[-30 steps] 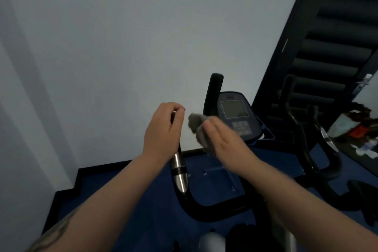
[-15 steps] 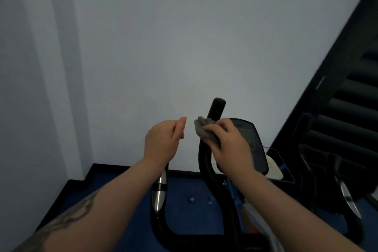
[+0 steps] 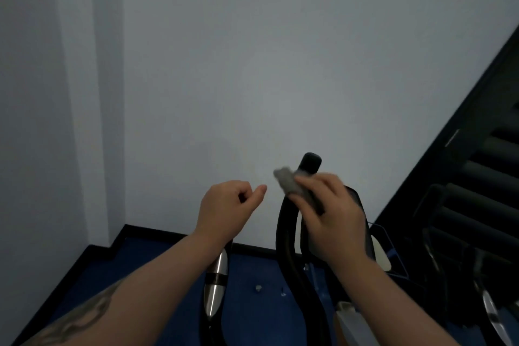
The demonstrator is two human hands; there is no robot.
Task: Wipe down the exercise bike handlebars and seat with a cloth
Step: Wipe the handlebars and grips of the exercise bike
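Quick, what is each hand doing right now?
Left hand: fingers loosely curled, holding nothing.
Right hand: holding the grey cloth against the right handlebar.

No text, label, brand, number or sign can be read in the head view. The console [image 3: 362, 222] of the exercise bike is almost wholly hidden behind the right hand [image 3: 331, 216], and no characters can be made out on the part left in view. No marking is seen on the black handlebar [image 3: 309, 163], on the grey cloth [image 3: 289, 181] or on the chrome sensor [image 3: 216, 284] of the left handlebar. A tattoo [image 3: 81, 314] is seen on the left forearm, but no letters can be told in it.
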